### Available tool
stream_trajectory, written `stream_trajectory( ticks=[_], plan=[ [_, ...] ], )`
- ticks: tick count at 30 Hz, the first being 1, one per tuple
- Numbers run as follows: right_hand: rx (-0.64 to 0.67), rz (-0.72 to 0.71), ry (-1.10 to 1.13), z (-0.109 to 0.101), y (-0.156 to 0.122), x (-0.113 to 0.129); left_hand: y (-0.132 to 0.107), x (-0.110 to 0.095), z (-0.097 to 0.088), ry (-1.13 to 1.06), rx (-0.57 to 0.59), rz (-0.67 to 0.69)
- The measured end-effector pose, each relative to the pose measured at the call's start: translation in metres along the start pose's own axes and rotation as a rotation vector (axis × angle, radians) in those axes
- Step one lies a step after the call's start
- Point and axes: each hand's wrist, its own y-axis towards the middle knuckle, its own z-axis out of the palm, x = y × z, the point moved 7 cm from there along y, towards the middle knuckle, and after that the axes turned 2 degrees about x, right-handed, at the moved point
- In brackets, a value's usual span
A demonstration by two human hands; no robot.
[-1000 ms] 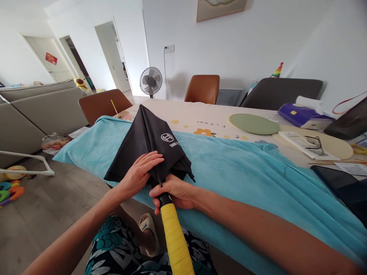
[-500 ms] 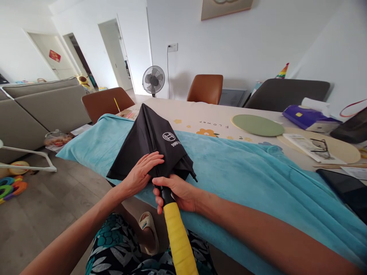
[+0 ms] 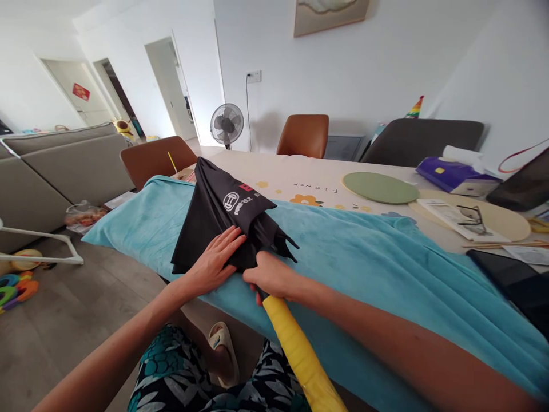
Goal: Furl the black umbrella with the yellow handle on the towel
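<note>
A black umbrella [image 3: 201, 229] with a white round logo and lettering lies loosely folded across the turquoise cloth [image 3: 343, 257] on the table. Its yellow-wrapped handle [image 3: 295, 349] points down toward my lap. My right hand [image 3: 271, 274] is closed around the black part just above the yellow wrap. Flat on the umbrella's fabric rests my left hand [image 3: 221, 256], its fingers stretched out and close together. Several rib tips stick out at the canopy's right edge. The shaft inside the folds is hidden.
A green round placemat [image 3: 380, 187], a purple tissue pack [image 3: 457, 176], eyeglasses [image 3: 470, 216] on papers and a dark phone-like slab [image 3: 510, 286] lie on the table's right side. Brown chairs [image 3: 303, 135] and a fan [image 3: 227, 124] stand beyond. A grey sofa [image 3: 77, 177] is at left.
The umbrella has turned, its handle end swinging right and its tip left. More of the printing shows, including a red letter. My right hand has moved right with the handle.
</note>
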Motion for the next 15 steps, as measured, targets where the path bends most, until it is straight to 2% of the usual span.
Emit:
stream_trajectory(
  ticks=[5, 7, 10, 13, 15],
  plan=[
    [0.198, 0.008, 0.23, 0.013, 0.01, -0.008, 0.001, 0.0, -0.001, -0.036, 0.026, 0.008],
    [0.222, 0.018, 0.219, 0.012, 0.009, -0.008, 0.002, 0.0, -0.002, -0.045, 0.012, -0.001],
    [0.115, 0.002, -0.051, 0.0, 0.006, -0.004, 0.001, -0.001, -0.004, -0.057, -0.016, -0.009],
    [-0.138, -0.159, -0.472, -0.021, -0.001, 0.014, -0.004, 0.003, -0.005, -0.088, -0.021, -0.042],
    [-0.192, -0.231, -0.652, -0.025, -0.004, 0.021, -0.009, 0.011, -0.007, -0.133, -0.038, -0.117]
  ],
)
